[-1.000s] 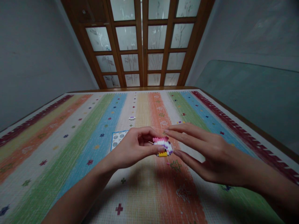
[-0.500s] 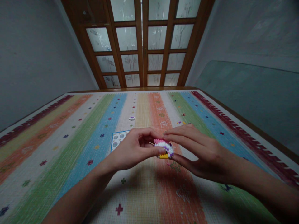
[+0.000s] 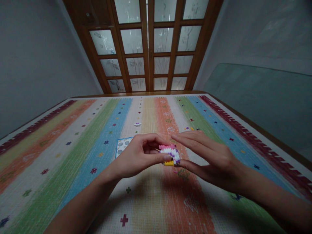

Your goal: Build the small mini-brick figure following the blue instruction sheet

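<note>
My left hand (image 3: 137,156) pinches a small build of tiny bricks (image 3: 170,154), pink on top, white and purple in the middle, yellow at the bottom, held just above the striped mat (image 3: 73,152). My right hand (image 3: 207,156) is close on the right of the build; its thumb touches the lower right side and its fingers are stretched over the top. A blue-edged sheet with round marks (image 3: 122,145) lies on the mat behind my left hand, partly hidden by it.
A small white piece (image 3: 137,124) lies on the mat farther back. Tiny coloured bits (image 3: 187,128) sit beyond my right hand. Wooden glazed doors (image 3: 148,48) stand at the mat's far end, grey walls on both sides.
My right hand closed in on the brick build from the right, its thumb coming to touch it. My left hand and the build stayed almost in place.
</note>
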Action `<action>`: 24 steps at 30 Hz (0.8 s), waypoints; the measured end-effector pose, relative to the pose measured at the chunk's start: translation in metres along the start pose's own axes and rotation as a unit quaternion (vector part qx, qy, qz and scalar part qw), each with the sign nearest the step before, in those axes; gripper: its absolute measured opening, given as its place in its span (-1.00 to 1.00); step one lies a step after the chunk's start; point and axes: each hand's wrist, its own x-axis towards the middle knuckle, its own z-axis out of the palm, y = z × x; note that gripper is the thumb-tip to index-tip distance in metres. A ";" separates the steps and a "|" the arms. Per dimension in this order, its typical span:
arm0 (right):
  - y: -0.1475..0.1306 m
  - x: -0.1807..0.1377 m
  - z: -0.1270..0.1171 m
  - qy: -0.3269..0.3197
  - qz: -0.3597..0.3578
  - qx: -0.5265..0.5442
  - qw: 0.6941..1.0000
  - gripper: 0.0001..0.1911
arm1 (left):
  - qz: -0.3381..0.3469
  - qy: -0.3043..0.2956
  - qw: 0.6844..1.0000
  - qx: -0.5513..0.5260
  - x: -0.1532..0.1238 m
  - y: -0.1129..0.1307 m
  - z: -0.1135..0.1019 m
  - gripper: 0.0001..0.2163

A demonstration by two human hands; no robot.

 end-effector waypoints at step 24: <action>-0.001 0.008 0.006 0.063 0.079 0.176 0.979 -0.86 | 0.055 -0.041 0.997 -0.043 -0.002 0.001 0.000 -0.81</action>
